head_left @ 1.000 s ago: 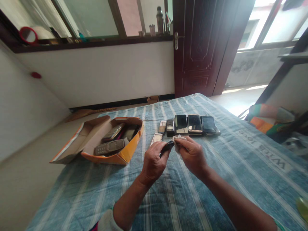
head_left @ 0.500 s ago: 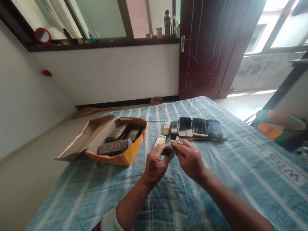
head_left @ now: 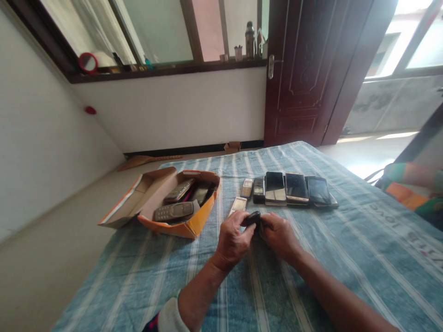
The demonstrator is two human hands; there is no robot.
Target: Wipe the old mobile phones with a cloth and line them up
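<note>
My left hand (head_left: 234, 238) is closed around a small black mobile phone (head_left: 253, 218), tilted up above the bed cover. My right hand (head_left: 279, 235) is closed at the phone's right edge, its fingers bent; a pale scrap, perhaps a white cloth, is mostly hidden under them. Just beyond the left hand lies a light keypad phone (head_left: 238, 204). Behind it is another small keypad phone (head_left: 247, 188), with a dark keypad phone (head_left: 258, 190) beside it. A row continues right with a black-screen smartphone (head_left: 275, 186), a gold-edged smartphone (head_left: 296, 188) and a dark smartphone (head_left: 319, 190).
An open orange cardboard box (head_left: 197, 225) holding several old phones stands to the left, its lid flap (head_left: 138, 196) folded outward. Everything rests on a blue striped bed cover (head_left: 166, 281). A dark red door (head_left: 297, 92) and a window sill (head_left: 166, 72) are beyond.
The view has swung slightly left, shifting everything rightward. My right hand has moved from the phone's top to its right edge, and the white scrap in its fingers is now mostly out of sight.
</note>
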